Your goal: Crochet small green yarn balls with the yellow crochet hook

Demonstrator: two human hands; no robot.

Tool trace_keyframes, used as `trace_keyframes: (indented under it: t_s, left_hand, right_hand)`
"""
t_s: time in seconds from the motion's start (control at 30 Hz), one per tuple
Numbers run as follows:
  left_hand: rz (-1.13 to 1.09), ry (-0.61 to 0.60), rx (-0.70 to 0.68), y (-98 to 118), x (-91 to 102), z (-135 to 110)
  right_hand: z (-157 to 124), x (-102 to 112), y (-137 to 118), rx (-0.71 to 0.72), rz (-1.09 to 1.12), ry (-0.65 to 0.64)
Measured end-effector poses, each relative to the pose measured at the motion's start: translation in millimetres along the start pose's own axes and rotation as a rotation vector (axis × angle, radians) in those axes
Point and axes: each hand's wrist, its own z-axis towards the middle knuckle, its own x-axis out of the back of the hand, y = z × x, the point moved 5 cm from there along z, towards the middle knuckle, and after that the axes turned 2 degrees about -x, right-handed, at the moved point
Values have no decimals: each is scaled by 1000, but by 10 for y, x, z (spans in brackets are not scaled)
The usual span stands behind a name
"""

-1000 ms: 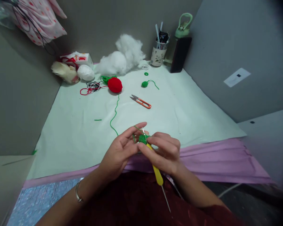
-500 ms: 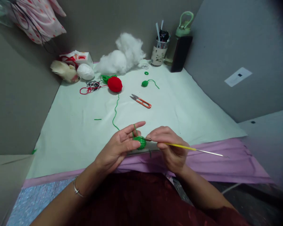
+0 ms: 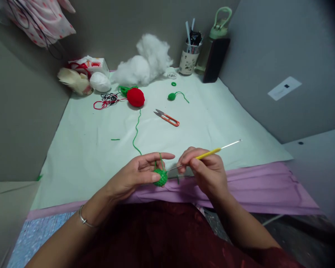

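Note:
A small round green crochet piece [image 3: 160, 178] is pinched in my left hand [image 3: 138, 173], thumb on its near side. Green yarn [image 3: 136, 137] runs from the table over my raised left index finger and down to the piece. My right hand [image 3: 205, 165] is closed around a crochet hook [image 3: 209, 153] with a yellow grip and metal ends. One end of the hook touches the top edge of the green piece; the other points up to the right. Above my hands lie orange-handled thread snips [image 3: 166, 118].
Behind the snips lie a red yarn ball [image 3: 136, 97], tangled yarn [image 3: 108, 100] and a small green crocheted ball [image 3: 171, 96] with a tail. White stuffing [image 3: 145, 61], a white yarn ball [image 3: 100, 82], a cup of tools [image 3: 188, 61], a bottle [image 3: 219, 31] and a dark phone-like slab [image 3: 216, 61] line the back wall.
Both hands have shifted slightly, the left one down and left with the green piece. The hook's far end has swung upward and toward the left, so the hook now slants up to the right.

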Motion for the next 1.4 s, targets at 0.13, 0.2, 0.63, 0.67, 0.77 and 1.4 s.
trace_keyframes:
  t_s: [0.13,0.2,0.63,0.67,0.77,1.4]
  left_hand:
    - [-1,27,-18,-15,-15,4]
    - [-9,52,-52,-32,-24,16]
    - [141,214,-144,-17,-56,23]
    - [149,211,-128,-39,-66,14]
    - [146,215,-98,-120,-79,-1]
    - [102,103,-152,-8,-24,-20]
  right_hand:
    - [2,-53,101,-196,166,40]
    - [-19,-100,126,-198,169,51]
    - [-57,-249,-103,316,-348,7]
    - [-54,-249,-108,334,-357,-11]
    - [-17,-224,-78,333,-331,-7]
    - [98,-238,310,-161,386,36]
